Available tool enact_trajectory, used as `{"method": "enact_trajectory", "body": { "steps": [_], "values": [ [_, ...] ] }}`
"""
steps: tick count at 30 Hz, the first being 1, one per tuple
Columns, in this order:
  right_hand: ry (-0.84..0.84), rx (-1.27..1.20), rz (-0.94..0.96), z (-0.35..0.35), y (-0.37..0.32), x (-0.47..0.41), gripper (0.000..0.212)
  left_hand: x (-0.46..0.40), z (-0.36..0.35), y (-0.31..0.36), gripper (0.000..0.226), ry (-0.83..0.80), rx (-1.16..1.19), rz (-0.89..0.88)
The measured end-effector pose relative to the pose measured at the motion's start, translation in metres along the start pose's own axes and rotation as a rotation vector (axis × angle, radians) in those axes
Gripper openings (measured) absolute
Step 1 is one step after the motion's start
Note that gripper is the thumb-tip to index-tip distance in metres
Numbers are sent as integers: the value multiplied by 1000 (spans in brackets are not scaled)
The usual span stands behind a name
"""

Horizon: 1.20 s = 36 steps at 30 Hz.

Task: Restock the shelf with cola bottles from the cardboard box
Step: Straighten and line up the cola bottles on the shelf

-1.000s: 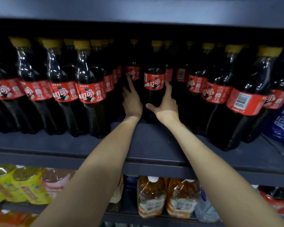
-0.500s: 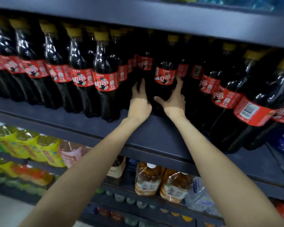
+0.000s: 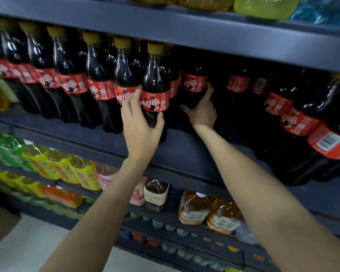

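Left hand (image 3: 140, 124): fingers and thumb wrap around the front cola bottle (image 3: 155, 89), just under its red label.
Right hand (image 3: 201, 112): spread wide, fingers straight, touching the back cola bottle (image 3: 195, 85) deep in the dark gap.
Front cola bottle: stands upright near the edge of the shelf (image 3: 185, 154), yellow cap on top.
Other cola bottles (image 3: 73, 83): a row runs off to the left of the left hand; more lean to the right of the right hand.
Tea bottles (image 3: 210, 213): on the shelf below both arms.
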State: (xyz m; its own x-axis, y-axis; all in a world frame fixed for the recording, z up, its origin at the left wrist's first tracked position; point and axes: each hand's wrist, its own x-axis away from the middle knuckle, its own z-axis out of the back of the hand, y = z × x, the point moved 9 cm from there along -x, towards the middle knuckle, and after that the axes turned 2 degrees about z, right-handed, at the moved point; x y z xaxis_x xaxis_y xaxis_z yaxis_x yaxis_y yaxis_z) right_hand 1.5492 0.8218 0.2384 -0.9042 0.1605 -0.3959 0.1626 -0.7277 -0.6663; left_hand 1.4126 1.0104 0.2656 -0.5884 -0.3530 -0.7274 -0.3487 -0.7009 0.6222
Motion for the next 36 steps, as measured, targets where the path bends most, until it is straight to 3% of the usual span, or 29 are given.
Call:
{"method": "enact_trajectory", "body": {
  "steps": [5, 8, 13, 18, 22, 25, 30, 32, 36],
  "values": [
    [-83, -127, -16, -7, 4, 8, 101, 11, 13, 3, 59, 13, 105, -3],
    [-46, -262, -4, 11, 11, 34, 84, 31, 16, 31, 46, -17, 208, -105],
    [238, -91, 98, 85, 35, 83, 33, 40, -46, 68, 38, -345, 316, -179],
    [581, 154, 219, 165, 48, 126, 20, 25, -139, 67, 51, -560, 376, -37],
    [877, 272, 241, 212, 58, 175, 27, 21, -187, 56, 68, -610, 469, 121],
    [994, 245, 107, 239, 82, 189, 50, 7, -213, 56, 84, -596, 482, 179],
    [843, 195, -88, 242, 113, 166, 91, -9, -255, 51, 106, -671, 419, 221],
    [762, 150, -156, 238, 126, 159, 96, -11, -267, 50, 108, -706, 397, 199],
    [616, 50, -168, 229, 138, 152, 91, -21, -267, 48, 87, -627, 287, 205]
  ]
}}
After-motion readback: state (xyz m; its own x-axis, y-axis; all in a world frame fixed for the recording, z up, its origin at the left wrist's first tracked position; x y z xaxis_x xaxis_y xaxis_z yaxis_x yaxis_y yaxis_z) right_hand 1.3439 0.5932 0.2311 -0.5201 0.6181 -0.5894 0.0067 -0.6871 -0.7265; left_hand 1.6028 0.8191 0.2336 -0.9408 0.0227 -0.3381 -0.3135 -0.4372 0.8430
